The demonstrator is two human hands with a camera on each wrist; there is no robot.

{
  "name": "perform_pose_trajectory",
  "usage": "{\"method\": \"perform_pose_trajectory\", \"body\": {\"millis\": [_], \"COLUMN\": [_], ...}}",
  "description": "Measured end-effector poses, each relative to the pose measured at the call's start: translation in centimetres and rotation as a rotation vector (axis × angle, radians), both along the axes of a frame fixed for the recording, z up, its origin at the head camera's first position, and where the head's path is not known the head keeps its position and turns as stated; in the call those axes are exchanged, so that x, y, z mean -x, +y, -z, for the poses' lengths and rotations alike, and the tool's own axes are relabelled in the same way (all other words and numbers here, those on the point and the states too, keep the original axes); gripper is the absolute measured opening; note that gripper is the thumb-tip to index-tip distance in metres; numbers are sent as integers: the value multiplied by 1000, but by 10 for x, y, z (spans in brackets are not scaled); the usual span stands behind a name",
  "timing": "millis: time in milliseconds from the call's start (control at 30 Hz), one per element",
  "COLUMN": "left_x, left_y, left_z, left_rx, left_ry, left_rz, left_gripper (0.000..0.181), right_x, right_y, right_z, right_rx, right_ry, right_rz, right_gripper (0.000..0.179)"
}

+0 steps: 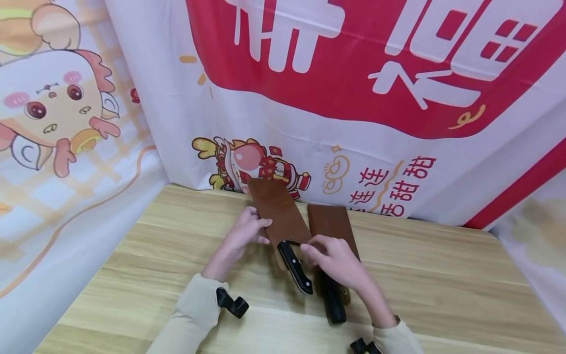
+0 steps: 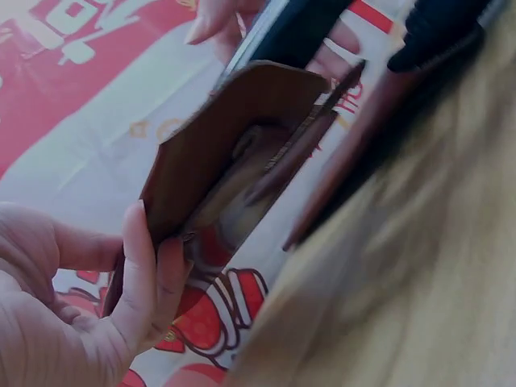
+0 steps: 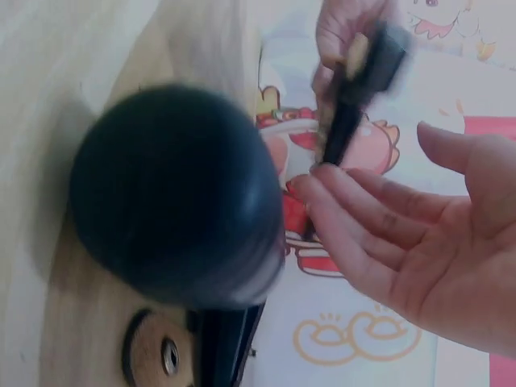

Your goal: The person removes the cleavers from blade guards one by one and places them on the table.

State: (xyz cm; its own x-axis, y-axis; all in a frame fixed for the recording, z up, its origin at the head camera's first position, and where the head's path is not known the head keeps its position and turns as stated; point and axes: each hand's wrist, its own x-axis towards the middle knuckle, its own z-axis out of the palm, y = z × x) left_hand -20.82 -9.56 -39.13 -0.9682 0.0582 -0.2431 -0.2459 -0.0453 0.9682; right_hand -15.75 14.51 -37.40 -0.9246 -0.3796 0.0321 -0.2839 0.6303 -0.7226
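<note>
So the brown sheath (image 1: 276, 206) is being held tilted at the wooden table (image 1: 442, 285), with a black riveted knife handle (image 1: 295, 268) sticking out of its near end. The sheath's left edge is pinched by the left hand (image 1: 248, 228) — thumb and fingers nearly closed, with the thin edge caught between them. The right hand (image 1: 338, 258) is held just right of the sheath's mouth, fingers loosely extended, thumb apart, nothing gripped as far as can be seen. Its fingertips are right by the knife handle, but whether it's actually touched can't be told — things are pretty blurry there. To the right of the sheath, a second brown sheath (image 1: 327, 221) with a thicker black handle (image 1: 334, 305) is partly covered by the right hand. Behind the held sheath, a printed cloth (image 1: 309, 105) is hung.
</note>
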Motion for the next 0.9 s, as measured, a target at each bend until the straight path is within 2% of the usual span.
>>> {"method": "perform_pose_trajectory", "body": {"millis": [133,300,400,500,633,833,900], "left_x": [-2,-4,-6,-7,-7,-5,-5], "left_y": [1,3,4,5,6,0,-4], "left_z": [-11,-18,-19,-19,-20,-21,-21], "left_rx": [-36,-57,-73,-95,-148,-243,-306], "left_ry": [26,62,81,111,138,137,139], "left_rz": [-49,-107,-169,-230,-271,-296,-287], "left_gripper": [40,41,41,39,36,29,25], "right_x": [-3,-8,-9,-7,-3,1,3], "right_y": [-2,-5,-6,-5,-3,1,2], "right_z": [0,-5,-6,-5,-3,-4,-5], "right_rx": [40,113,197,330,454,510,519], "right_ry": [-71,-165,-270,-349,-342,-297,-260], "right_rz": [-27,10,16,47,162,286,322], "right_gripper": [34,38,40,35,24,13,12]}}
